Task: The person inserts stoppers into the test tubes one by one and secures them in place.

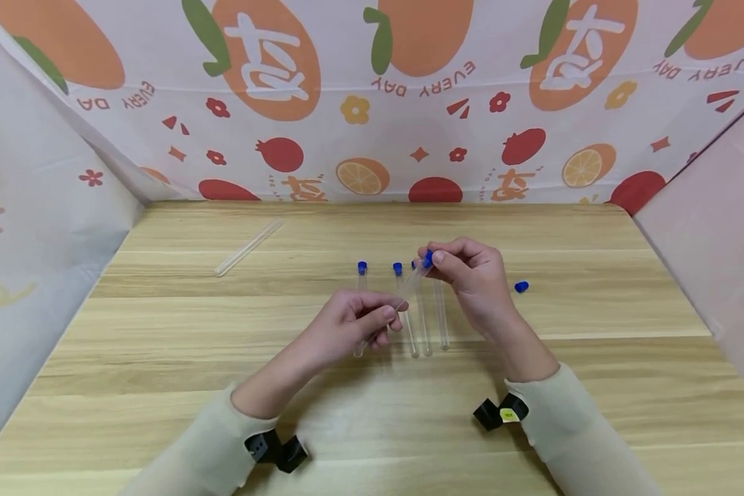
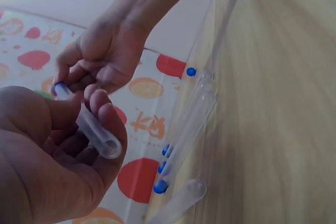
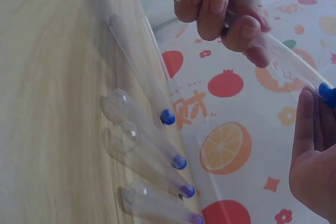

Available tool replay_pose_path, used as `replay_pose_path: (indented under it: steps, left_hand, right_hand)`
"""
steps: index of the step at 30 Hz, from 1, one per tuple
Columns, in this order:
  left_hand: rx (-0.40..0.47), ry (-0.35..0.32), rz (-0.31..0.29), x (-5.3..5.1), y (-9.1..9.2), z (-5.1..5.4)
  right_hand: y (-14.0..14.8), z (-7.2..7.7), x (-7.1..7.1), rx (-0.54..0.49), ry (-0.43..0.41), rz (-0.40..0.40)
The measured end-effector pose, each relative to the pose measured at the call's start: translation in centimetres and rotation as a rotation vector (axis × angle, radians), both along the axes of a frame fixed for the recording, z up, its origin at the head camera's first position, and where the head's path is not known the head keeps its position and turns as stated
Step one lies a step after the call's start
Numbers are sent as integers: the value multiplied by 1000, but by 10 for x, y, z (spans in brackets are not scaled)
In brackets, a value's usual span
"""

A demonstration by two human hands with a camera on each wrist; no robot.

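My left hand (image 1: pixel 356 320) grips the lower part of a clear test tube (image 1: pixel 412 281), which slants up to the right above the table. At its upper end is a blue cap (image 1: pixel 428 258), pinched between the thumb and fingers of my right hand (image 1: pixel 474 279). The cap sits on the tube's mouth; how firmly, I cannot tell. In the left wrist view the rounded bottom of the test tube (image 2: pixel 107 145) sticks out from the left hand. Several capped test tubes (image 3: pixel 144 61) lie side by side on the table below, partly hidden by the hands in the head view.
A loose blue cap (image 1: pixel 521 286) lies on the wooden table (image 1: pixel 161 386), right of the right hand. Toward the back left lies a clear test tube without a cap (image 1: pixel 248 248). A fruit-print cloth (image 1: pixel 418 124) hangs along the table's back edge.
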State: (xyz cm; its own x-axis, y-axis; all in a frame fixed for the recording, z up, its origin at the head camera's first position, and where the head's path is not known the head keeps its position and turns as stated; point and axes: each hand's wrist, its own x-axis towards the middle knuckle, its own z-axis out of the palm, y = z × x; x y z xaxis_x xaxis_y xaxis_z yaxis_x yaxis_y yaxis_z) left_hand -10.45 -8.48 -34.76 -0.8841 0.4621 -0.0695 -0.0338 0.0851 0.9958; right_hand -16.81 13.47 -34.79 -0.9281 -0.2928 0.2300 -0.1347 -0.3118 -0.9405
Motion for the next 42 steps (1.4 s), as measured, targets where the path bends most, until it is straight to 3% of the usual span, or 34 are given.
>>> replay_pose_path:
  steps: [2, 9, 14, 20, 29, 36, 39, 42]
  left_hand:
    - [-12, 24, 10, 1, 3, 1]
    - [28, -41, 23, 2, 7, -2]
    - [31, -83, -15, 1, 4, -7]
    - [41, -77, -67, -1, 1, -11]
    - [10, -50, 8, 0, 5, -2]
    - [26, -107, 38, 2, 7, -2]
    - [44, -122, 38, 0, 3, -2]
    - [25, -97, 2, -3, -2, -2]
  right_hand:
    - [-1, 2, 2, 4, 15, -10]
    - [0, 2, 0, 92, -2, -59]
    - [4, 1, -3, 128, -68, -66]
    - [5, 0, -4, 116, -89, -75]
    - [0, -1, -3, 86, -84, -133]
    - [-5, -3, 1, 84, -81, -126]
    - [-4, -2, 1, 99, -54, -109]
    - [-3, -3, 1, 119, -41, -86]
